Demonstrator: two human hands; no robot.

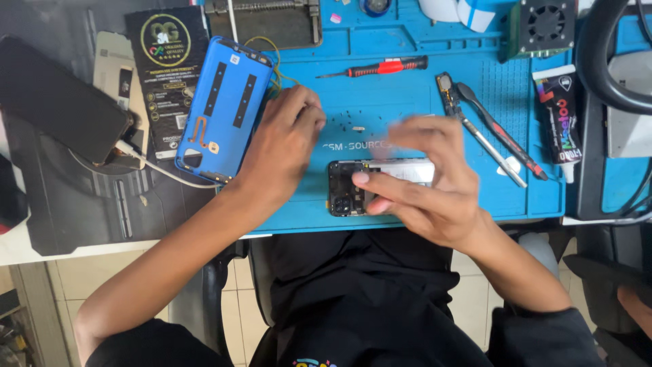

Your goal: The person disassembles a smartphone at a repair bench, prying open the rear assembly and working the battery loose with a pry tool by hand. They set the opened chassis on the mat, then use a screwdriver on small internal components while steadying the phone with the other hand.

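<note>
An opened phone [353, 187] with its circuit board showing lies on the blue work mat [407, 95] near the front edge. My right hand [424, 180] hovers over and partly covers the phone, fingers spread and motion-blurred; nothing visible in it. My left hand [282, 146] rests on the mat left of the phone, fingers curled with the fingertips pressed near several tiny screws [346, 122]; whether it pinches one is hidden. The phone's blue back cover [224, 109] lies inside-up just left of my left hand.
A red-handled screwdriver [380, 68], tweezers [479, 129] and a dark spudger [499, 132] lie on the mat. A glue tube [562, 115] stands at the right edge. A black packet [168, 75] and a dark phone [58, 98] lie at the left.
</note>
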